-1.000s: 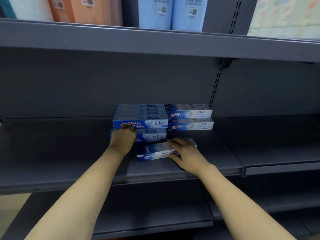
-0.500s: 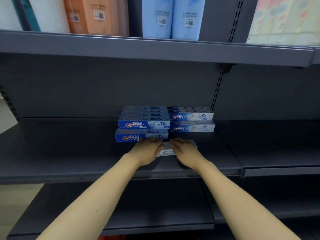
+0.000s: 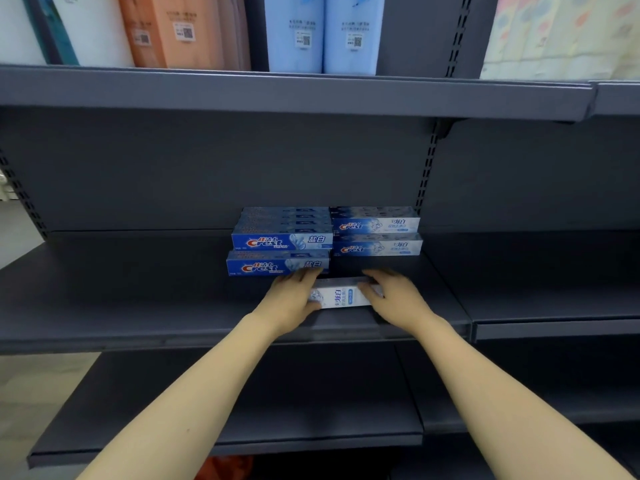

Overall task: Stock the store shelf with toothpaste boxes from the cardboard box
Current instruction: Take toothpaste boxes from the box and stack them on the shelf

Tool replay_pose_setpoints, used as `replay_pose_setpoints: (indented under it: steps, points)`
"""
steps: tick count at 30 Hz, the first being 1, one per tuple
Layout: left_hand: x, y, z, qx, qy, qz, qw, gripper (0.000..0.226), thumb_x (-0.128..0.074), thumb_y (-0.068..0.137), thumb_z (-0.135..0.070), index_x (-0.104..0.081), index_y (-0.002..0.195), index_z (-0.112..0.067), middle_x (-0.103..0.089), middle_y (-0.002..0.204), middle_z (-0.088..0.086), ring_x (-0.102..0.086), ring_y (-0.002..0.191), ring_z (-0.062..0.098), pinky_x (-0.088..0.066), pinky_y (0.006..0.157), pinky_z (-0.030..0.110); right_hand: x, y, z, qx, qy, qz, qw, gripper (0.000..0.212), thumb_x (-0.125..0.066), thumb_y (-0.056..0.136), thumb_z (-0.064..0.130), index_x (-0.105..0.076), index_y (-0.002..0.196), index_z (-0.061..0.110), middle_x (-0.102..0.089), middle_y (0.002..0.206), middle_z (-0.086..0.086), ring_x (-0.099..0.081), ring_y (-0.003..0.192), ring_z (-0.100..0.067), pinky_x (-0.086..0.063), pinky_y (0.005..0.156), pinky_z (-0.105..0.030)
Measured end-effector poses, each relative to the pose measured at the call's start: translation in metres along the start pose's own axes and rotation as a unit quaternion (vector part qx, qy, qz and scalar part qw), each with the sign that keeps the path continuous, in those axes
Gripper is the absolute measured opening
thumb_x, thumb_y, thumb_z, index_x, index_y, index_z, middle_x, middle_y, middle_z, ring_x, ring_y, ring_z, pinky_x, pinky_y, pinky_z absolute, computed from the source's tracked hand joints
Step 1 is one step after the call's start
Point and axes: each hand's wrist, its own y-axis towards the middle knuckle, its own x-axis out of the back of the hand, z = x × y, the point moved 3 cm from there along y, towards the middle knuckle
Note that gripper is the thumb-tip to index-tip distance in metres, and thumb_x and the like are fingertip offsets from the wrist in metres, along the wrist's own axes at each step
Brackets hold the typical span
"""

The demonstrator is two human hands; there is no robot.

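Note:
A white toothpaste box (image 3: 341,296) lies lengthwise near the front of the dark grey middle shelf (image 3: 138,306). My left hand (image 3: 291,301) holds its left end, fingers over the top and thumb at the front. My right hand (image 3: 394,299) holds its right end, fingers laid over the top. Just behind stand two stacks: blue Crest boxes (image 3: 280,252) on the left and white Crest boxes (image 3: 377,233) on the right. My left fingertips reach the lower blue box. The cardboard box is out of view.
The upper shelf (image 3: 311,95) carries orange packs (image 3: 180,29) and pale blue packs (image 3: 322,32). A perforated upright (image 3: 427,171) divides the bays. A lower shelf (image 3: 277,410) juts out beneath my arms, with something orange (image 3: 228,465) below it.
My left hand left the blue stack and came onto the white box's left end. The box, angled before, now lies parallel to the shelf edge between both hands.

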Motion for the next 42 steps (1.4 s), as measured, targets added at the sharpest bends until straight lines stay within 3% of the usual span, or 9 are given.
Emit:
replay_pose_setpoints:
  steps: [3,7,16,21,24,27,32,38,42]
  points:
    - [0.001,0.001,0.000,0.020,0.008,-0.004,1.000,0.071,-0.055,0.093,-0.030,-0.015,0.150,-0.016,-0.029,0.151,0.006,-0.030,0.138,0.024,-0.025,0.113,0.035,0.001,-0.003,0.000,0.027,-0.015,0.024,0.999,0.053,-0.050,0.094,0.043,-0.043,0.141,0.019,-0.048,0.141,-0.003,-0.044,0.129,-0.021,-0.037,0.107,-0.035]
    - [-0.001,0.001,0.003,0.032,-0.030,-0.014,0.999,0.063,-0.057,0.091,-0.025,-0.028,0.147,-0.017,-0.034,0.149,0.005,-0.031,0.137,0.024,-0.026,0.113,0.034,0.001,-0.004,0.002,0.043,-0.078,0.039,0.995,0.050,-0.048,0.097,0.033,-0.039,0.143,0.017,-0.041,0.146,-0.005,-0.038,0.133,-0.023,-0.033,0.109,-0.036]
    - [0.016,-0.009,0.020,0.035,-0.028,-0.076,0.996,0.050,-0.057,0.092,-0.017,-0.042,0.140,-0.015,-0.042,0.145,0.005,-0.039,0.133,0.025,-0.034,0.110,0.035,0.004,-0.004,0.000,0.054,-0.164,-0.037,0.984,0.050,-0.054,0.094,0.025,-0.042,0.141,0.014,-0.048,0.133,-0.008,-0.042,0.122,-0.027,-0.040,0.099,-0.036]
    - [0.010,-0.017,0.020,-0.013,0.006,-0.121,0.993,0.022,-0.065,0.087,-0.018,-0.071,0.104,-0.006,-0.069,0.103,0.009,-0.063,0.096,0.030,-0.049,0.081,0.034,0.004,-0.016,-0.003,0.110,-0.099,-0.094,0.985,0.025,-0.060,0.090,0.026,-0.071,0.105,0.009,-0.065,0.106,-0.009,-0.057,0.099,-0.031,-0.048,0.080,-0.033]
    - [0.006,-0.019,0.021,-0.023,0.028,-0.139,0.990,0.019,-0.070,0.082,-0.019,-0.073,0.095,-0.006,-0.071,0.092,0.009,-0.066,0.087,0.031,-0.049,0.080,0.036,0.001,-0.018,-0.007,0.118,-0.095,-0.099,0.984,0.021,-0.059,0.091,0.018,-0.073,0.104,0.009,-0.067,0.105,-0.010,-0.060,0.098,-0.031,-0.052,0.079,-0.035]
    - [0.010,-0.018,0.019,-0.014,0.037,-0.125,0.991,0.029,-0.065,0.087,-0.026,-0.068,0.110,-0.009,-0.068,0.110,0.006,-0.061,0.104,0.027,-0.045,0.090,0.035,0.003,-0.018,-0.011,0.094,-0.090,-0.102,0.986,0.028,-0.053,0.094,0.016,-0.066,0.117,0.008,-0.065,0.115,-0.010,-0.057,0.106,-0.031,-0.050,0.086,-0.036]
    - [0.019,-0.010,0.013,-0.010,0.034,-0.064,0.997,0.055,-0.049,0.094,-0.041,-0.038,0.142,-0.016,-0.039,0.147,0.000,-0.037,0.135,0.019,-0.030,0.110,0.032,0.016,-0.011,-0.017,0.044,-0.120,-0.065,0.990,0.043,-0.041,0.098,0.023,-0.043,0.140,0.012,-0.051,0.137,-0.007,-0.045,0.125,-0.026,-0.038,0.102,-0.034]
    - [0.019,0.001,0.001,0.000,0.002,0.063,0.998,0.063,-0.046,0.096,-0.038,-0.020,0.149,-0.016,-0.025,0.154,0.003,-0.026,0.141,0.021,-0.022,0.114,0.030,0.012,-0.001,-0.007,0.029,-0.150,0.069,0.986,0.064,-0.038,0.096,0.052,-0.023,0.150,0.020,-0.027,0.154,-0.003,-0.027,0.140,-0.026,-0.024,0.112,-0.037]
    - [0.018,0.004,-0.007,0.002,-0.005,0.066,0.998,0.056,-0.049,0.096,-0.029,-0.029,0.146,-0.014,-0.032,0.151,0.005,-0.032,0.137,0.022,-0.027,0.111,0.028,0.009,0.005,-0.003,0.058,-0.143,0.103,0.983,0.057,-0.042,0.096,0.047,-0.036,0.144,0.016,-0.039,0.147,-0.005,-0.039,0.132,-0.026,-0.034,0.105,-0.033]
